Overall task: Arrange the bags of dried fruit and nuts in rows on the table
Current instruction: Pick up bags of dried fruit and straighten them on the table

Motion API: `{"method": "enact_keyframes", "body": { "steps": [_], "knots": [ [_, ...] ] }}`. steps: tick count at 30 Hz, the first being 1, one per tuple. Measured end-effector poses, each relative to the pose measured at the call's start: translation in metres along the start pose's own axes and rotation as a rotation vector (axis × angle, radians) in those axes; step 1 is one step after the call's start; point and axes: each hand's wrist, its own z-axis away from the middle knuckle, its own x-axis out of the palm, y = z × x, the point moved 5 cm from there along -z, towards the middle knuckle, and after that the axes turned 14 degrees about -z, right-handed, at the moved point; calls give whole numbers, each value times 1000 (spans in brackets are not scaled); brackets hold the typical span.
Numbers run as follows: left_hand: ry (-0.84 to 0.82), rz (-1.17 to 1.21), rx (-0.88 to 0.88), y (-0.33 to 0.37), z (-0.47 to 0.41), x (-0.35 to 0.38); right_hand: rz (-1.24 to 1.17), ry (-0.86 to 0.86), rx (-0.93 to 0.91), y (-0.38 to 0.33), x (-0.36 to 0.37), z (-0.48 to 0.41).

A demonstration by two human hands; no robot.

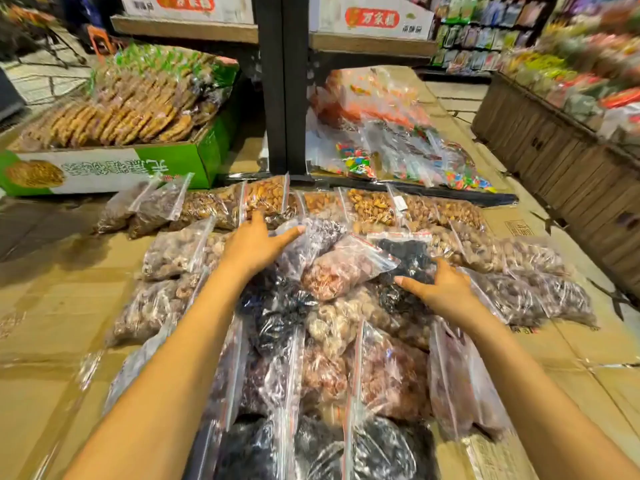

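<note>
Several clear zip bags of dried fruit and nuts lie on the cardboard-covered table (59, 306). A far row of tan nut bags (372, 206) runs across. In the middle lies a loose heap, with a pinkish fruit bag (341, 270) on top and a black dried-fruit bag (408, 252) to its right. My left hand (258, 242) rests with fingers spread on a dark purple fruit bag (311, 237), not gripping it. My right hand (440, 284) lies open on the black bag's near edge. Both forearms reach over the near bags.
A green carton of brown biscuits (114, 168) stands at the back left. A black shelf post (284, 98) rises behind the nut row, with bags of coloured sweets (398, 150) to its right. A wooden display bin (554, 150) lines the right aisle.
</note>
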Motion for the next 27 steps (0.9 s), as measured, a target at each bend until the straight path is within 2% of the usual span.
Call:
{"method": "enact_keyframes", "body": {
  "steps": [4, 7, 9, 14, 19, 22, 27],
  "knots": [
    [-169, -19, -41, 2, -28, 11, -108, -13, 101, 11, -6, -25],
    [-257, -146, -6, 10, -42, 20, -162, -49, 131, 15, 3, -39],
    [-264, -203, -1, 12, -49, 23, -139, -33, 121, 13, 7, -44],
    [-268, -148, -2, 6, -55, 31, -221, 13, 113, 14, 10, -54],
    [-126, -116, -31, 8, -41, 29, -275, 41, 91, 18, 6, -53],
    [94, 96, -72, 13, -21, 16, -256, 63, 125, 22, 5, -52],
    [399, 563, -99, 5, 12, -21, -257, 262, -85, 10, -29, -28]
  ]
}}
